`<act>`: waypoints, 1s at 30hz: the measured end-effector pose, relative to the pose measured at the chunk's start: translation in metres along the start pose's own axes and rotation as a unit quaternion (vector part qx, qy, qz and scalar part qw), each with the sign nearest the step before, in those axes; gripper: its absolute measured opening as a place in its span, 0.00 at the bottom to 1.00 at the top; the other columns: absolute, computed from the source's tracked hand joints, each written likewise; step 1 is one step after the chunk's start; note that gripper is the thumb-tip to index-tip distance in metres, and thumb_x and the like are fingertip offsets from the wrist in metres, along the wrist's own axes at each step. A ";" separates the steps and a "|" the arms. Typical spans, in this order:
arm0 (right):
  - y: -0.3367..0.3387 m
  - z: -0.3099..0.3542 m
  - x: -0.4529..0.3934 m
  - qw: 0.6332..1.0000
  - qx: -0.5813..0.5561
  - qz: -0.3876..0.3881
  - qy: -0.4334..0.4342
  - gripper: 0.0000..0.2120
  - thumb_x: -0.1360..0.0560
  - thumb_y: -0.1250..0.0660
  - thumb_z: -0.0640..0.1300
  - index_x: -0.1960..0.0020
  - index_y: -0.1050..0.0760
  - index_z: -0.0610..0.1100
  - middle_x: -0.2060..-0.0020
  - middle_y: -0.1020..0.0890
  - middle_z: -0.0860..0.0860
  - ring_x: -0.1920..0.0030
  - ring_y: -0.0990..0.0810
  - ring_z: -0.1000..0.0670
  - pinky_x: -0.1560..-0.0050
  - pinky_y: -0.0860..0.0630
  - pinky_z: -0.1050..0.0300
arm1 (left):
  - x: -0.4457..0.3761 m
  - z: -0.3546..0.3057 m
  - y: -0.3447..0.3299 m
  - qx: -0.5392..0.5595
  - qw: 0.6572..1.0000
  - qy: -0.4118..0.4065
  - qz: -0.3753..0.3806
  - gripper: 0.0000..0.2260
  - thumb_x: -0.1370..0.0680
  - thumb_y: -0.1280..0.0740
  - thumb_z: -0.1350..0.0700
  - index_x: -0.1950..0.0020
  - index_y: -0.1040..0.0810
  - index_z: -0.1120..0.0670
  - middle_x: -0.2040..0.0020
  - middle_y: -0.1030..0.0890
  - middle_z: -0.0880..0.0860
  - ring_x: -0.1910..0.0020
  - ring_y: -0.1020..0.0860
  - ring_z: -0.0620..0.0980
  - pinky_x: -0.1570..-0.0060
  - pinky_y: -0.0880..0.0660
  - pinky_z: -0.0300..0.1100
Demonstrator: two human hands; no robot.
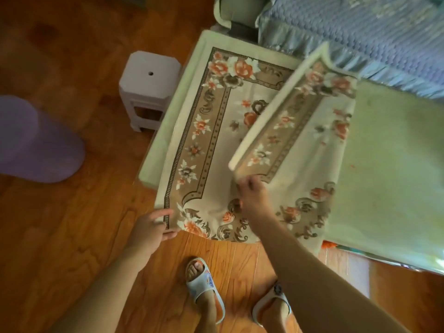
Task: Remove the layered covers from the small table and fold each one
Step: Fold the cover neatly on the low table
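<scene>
A cream floral cover with a brown border and orange flowers lies on the small table, over a pale green cover. My left hand pinches the floral cover's near left corner at the table's front edge. My right hand grips another corner of the same cover and holds it lifted, so the right half is folded up and over toward the left. The pale green layer is laid bare on the right side.
A white plastic stool stands left of the table. A blue quilted bedspread lies behind the table at top right. A purple object sits on the wooden floor at far left. My slippered feet stand below the table's front edge.
</scene>
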State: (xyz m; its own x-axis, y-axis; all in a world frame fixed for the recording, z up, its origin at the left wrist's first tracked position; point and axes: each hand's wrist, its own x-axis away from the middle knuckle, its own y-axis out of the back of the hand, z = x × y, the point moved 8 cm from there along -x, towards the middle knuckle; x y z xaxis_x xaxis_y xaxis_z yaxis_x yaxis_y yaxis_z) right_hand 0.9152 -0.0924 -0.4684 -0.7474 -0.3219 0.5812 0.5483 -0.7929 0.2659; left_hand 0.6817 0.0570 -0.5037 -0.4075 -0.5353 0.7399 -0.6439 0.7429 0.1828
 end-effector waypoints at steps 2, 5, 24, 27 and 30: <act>-0.043 -0.001 0.014 0.996 0.021 0.077 0.036 0.11 0.18 0.38 0.47 0.59 0.29 0.47 0.65 0.27 0.50 0.64 0.28 0.50 0.64 0.30 0.54 | -0.003 0.002 0.002 0.016 1.000 0.016 0.019 0.22 0.19 0.43 0.72 0.36 0.20 0.53 0.31 0.25 0.57 0.51 0.14 0.52 0.52 0.16 0.47; -0.094 -0.008 0.037 0.981 0.064 0.175 0.057 0.11 0.18 0.37 0.47 0.57 0.26 0.43 0.65 0.24 0.45 0.64 0.26 0.52 0.64 0.29 0.58 | -0.001 -0.006 0.007 0.040 0.999 0.025 0.012 0.18 0.19 0.42 0.72 0.40 0.19 0.56 0.39 0.20 0.61 0.51 0.14 0.57 0.47 0.18 0.53; 0.024 -0.075 0.095 0.976 0.159 -0.041 0.145 0.07 0.21 0.37 0.40 0.46 0.24 0.49 0.50 0.21 0.56 0.50 0.22 0.55 0.50 0.23 0.56 | -0.006 -0.010 0.009 0.029 0.988 0.134 -0.073 0.08 0.18 0.35 0.56 0.45 0.18 0.56 0.46 0.15 0.57 0.50 0.17 0.56 0.54 0.20 0.49; 0.135 -0.166 0.106 0.957 0.179 -0.217 -0.068 0.13 0.22 0.38 0.37 0.39 0.28 0.47 0.44 0.27 0.52 0.44 0.23 0.47 0.48 0.23 0.48 | 0.003 -0.024 0.000 0.039 0.990 0.127 -0.053 0.09 0.16 0.38 0.56 0.45 0.19 0.55 0.50 0.15 0.55 0.54 0.18 0.54 0.62 0.25 0.47; 0.166 -0.218 0.087 0.955 0.184 -0.166 -0.164 0.28 0.22 0.32 0.43 0.25 0.37 0.48 0.30 0.32 0.48 0.35 0.25 0.43 0.40 0.23 0.44 | 0.015 -0.039 -0.005 0.082 0.988 0.118 -0.060 0.09 0.16 0.39 0.59 0.48 0.19 0.54 0.52 0.15 0.53 0.52 0.18 0.52 0.58 0.25 0.46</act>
State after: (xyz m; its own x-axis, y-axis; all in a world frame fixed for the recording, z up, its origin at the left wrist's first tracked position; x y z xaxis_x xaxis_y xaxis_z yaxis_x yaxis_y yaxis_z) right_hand 0.8592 -0.3645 -0.5415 -0.7779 0.1434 0.6118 0.4418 -0.5674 0.6948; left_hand 0.7046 0.0609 -0.4685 -0.1733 -0.4925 0.8529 -0.7828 0.5944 0.1841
